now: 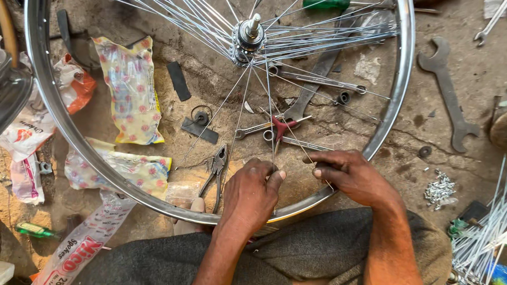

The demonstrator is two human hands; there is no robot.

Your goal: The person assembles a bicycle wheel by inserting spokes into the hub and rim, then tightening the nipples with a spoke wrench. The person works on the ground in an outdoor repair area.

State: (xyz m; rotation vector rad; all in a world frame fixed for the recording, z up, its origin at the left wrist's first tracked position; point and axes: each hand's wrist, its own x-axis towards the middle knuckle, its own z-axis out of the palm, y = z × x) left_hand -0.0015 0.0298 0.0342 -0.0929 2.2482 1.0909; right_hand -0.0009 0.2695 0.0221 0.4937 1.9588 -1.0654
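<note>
A chrome bicycle wheel rim [53, 113] lies across my lap and the ground, its hub [246, 38] at the top with thin spokes [264, 95] fanning down. My left hand [249, 195] is closed around a spoke near the rim's lower edge. My right hand [353, 177] pinches another spoke just to the right. Both hands sit inside the rim, close together.
Pliers [216, 169], a red-centred cross wrench [279, 128] and spanners lie under the wheel. A large spanner [448, 89] lies at right, with a pile of spoke nipples [439, 189] and a bundle of loose spokes [483, 243]. Patterned plastic bags [132, 89] lie at left.
</note>
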